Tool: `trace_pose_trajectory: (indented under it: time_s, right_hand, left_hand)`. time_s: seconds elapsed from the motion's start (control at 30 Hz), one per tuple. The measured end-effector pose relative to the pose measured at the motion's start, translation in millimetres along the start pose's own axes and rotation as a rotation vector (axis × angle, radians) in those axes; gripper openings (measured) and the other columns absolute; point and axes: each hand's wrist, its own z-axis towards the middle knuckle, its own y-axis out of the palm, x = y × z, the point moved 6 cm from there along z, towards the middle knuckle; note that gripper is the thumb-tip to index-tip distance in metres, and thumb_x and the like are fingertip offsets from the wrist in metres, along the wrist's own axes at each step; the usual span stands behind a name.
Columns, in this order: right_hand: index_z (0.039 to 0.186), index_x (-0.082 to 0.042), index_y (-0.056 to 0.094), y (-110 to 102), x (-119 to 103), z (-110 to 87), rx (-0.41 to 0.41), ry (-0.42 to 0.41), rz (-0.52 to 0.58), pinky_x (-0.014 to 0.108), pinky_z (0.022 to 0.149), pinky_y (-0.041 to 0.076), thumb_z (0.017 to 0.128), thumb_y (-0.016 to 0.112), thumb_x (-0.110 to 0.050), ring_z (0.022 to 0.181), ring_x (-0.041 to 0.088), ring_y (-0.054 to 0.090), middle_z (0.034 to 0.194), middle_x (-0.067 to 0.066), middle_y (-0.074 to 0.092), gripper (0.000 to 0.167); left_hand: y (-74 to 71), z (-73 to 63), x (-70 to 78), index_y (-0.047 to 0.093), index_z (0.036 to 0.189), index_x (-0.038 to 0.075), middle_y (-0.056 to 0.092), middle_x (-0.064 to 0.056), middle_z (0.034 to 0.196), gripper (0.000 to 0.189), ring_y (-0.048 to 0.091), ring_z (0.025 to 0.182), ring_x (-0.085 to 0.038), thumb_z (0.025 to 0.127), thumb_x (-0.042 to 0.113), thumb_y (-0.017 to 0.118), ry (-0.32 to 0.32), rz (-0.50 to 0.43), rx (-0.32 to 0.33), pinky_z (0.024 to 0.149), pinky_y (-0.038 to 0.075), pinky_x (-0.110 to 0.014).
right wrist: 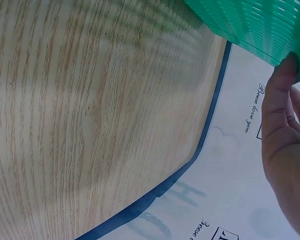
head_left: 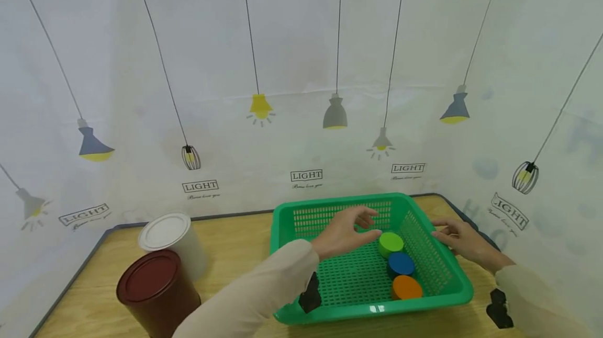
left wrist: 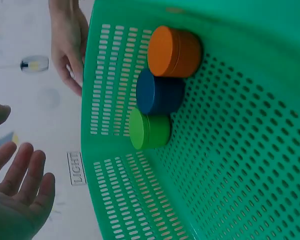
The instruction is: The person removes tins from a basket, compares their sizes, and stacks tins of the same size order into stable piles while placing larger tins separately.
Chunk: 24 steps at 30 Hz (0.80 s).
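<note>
A green plastic basket (head_left: 372,308) holds three small round lidded tins along its right side: lime green (head_left: 391,244), blue (head_left: 401,265) and orange (head_left: 407,288). Over the basket hovers my left hand (head_left: 346,229), its fingers loosely bent and nothing in them. The left wrist view shows that hand (left wrist: 20,195) apart from the tins, thumb and fingers spread. My right hand (head_left: 464,243) is at the outer right of the basket, fingertips at its rim. In the right wrist view its thumb overlaps the green basket wall (right wrist: 250,25).
Left of the basket, a dark red lidded can (head_left: 155,291) stands in front of a white lidded can (head_left: 171,236) on the wood-grain table (head_left: 235,254). A dark edge borders the table. Behind it hangs a pale wall covering (head_left: 292,134) printed with lamps.
</note>
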Motion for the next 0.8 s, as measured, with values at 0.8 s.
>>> trace_pose_trajectory:
  time_s: [0.8]
  right_hand:
    - [0.130,0.009,0.031,-0.5,6.9,3.3,0.002,0.002,0.024,0.033,0.063,0.048,0.093,0.047,-0.025,0.079,0.021,0.053,0.099,0.017,0.053,0.053]
  left_hand:
    - [34.0,37.5,-72.1,0.057,0.115,0.010,0.059,-0.007,0.094,0.035,0.057,0.085,-0.018,0.082,0.020,0.065,-0.135,-0.048,0.106,0.068,0.046,-0.024]
